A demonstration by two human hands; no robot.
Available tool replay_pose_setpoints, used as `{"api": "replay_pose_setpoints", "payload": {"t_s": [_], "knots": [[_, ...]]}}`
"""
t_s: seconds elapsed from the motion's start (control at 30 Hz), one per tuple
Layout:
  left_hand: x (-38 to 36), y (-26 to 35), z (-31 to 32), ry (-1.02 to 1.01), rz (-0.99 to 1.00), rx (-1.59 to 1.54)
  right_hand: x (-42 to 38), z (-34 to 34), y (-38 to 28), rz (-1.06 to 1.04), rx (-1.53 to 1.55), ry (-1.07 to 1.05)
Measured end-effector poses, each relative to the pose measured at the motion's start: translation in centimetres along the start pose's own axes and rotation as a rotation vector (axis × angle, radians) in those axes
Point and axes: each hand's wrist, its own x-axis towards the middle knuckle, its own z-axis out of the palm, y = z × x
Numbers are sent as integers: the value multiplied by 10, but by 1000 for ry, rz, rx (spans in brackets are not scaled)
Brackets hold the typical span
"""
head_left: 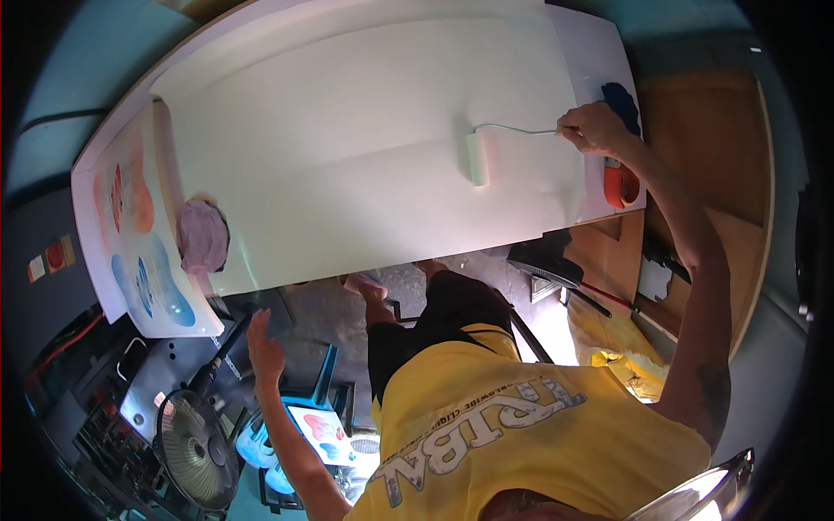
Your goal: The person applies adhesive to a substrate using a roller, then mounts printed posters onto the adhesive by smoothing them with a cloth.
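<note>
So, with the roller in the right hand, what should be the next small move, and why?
Probably a gentle roll to the left: the right hand holds the roller, which lies across that direction, and much of the white surface stretches to its left. The pink cloth sits well away, near the left end.

Right hand (595,128) holds roller (477,160), apparently touching white sheet (330,113).

Small workshop, by look — worktable (601,54), hand roller (478,160), red tape (613,187), printed panel (139,239)
</note>
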Motion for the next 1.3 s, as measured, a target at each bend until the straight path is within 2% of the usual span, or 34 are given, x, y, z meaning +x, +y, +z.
{"api": "replay_pose_setpoints", "payload": {"t_s": [0.23, 0.43, 0.63, 0.7, 0.77, 0.83, 0.93, 1.0, 1.03, 1.3], "knots": [[-37, -14, 16, 28, -97, -93, 49, -1, -82, -37, -39, -22], [-54, -30, 26, 102, -57, -134, 93, -8, -163, -27, -91, -55], [71, -33, -19, 280, 41, 46, 137, -17, -245, -62, -132, -47], [118, -38, -38, 363, 103, 6, 153, -15, -270, -75, -112, -16], [162, -58, -41, 375, 107, -3, 170, -13, -299, -94, -100, -2], [187, -69, -43, 304, 0, 103, 187, -16, -328, -108, -106, -3], [202, -104, -31, 309, -22, 141, 209, -18, -376, -74, -57, -11], [202, -120, -30, 349, 66, 251, 226, -12, -398, -73, -55, -9], [201, -125, -31, 368, 112, 306, 234, -8, -406, -71, -55, -9], [202, -138, -27, 457, 58, 326, 263, 3, -435, -98, -45, 18]]}}
